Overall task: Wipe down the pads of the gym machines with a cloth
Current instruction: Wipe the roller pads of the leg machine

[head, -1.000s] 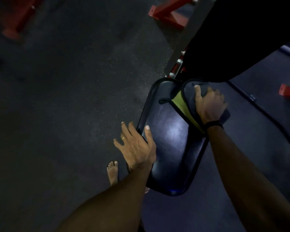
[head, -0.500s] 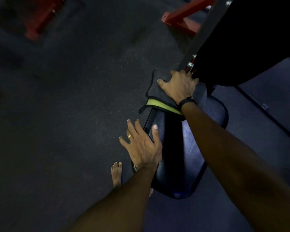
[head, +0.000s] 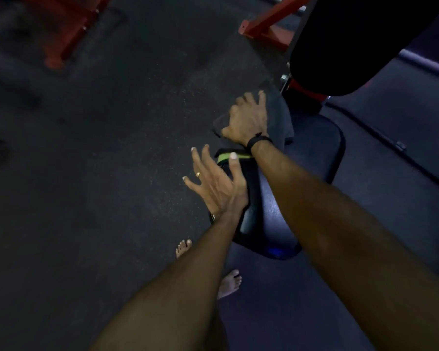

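A dark, glossy, padded seat with rounded corners (head: pixel 312 158) lies right of the frame's centre, running from mid-frame down toward the lower middle. A dark grey cloth with a bright yellow-green edge band (head: pixel 280 115) is spread over the seat's upper left end, and the band shows just below the right wrist.

The right hand (head: pixel 246 120) sits just above the centre of the frame and presses flat on the cloth, its fingers spread apart and pointing toward the upper part of the frame; it is slightly blurred. A black band (head: pixel 259 141) circles the right wrist.

The left hand (head: pixel 217 182) is at mid-frame, lower and to the left of the right hand, at the seat's left edge. Its fingers are straight and fanned apart, gripping nothing, and the thumb tip lies over the yellow-green band. Whether the palm touches the seat cannot be told. A gold ring (head: pixel 198 174) sits on 1 finger.

A large black back pad (head: pixel 365 41) fills the upper right corner above the seat. Red metal frame pieces (head: pixel 266 24) stand on the dark speckled floor (head: pixel 99 148) along the top. 2 bare feet (head: pixel 230 282) show in the lower middle.
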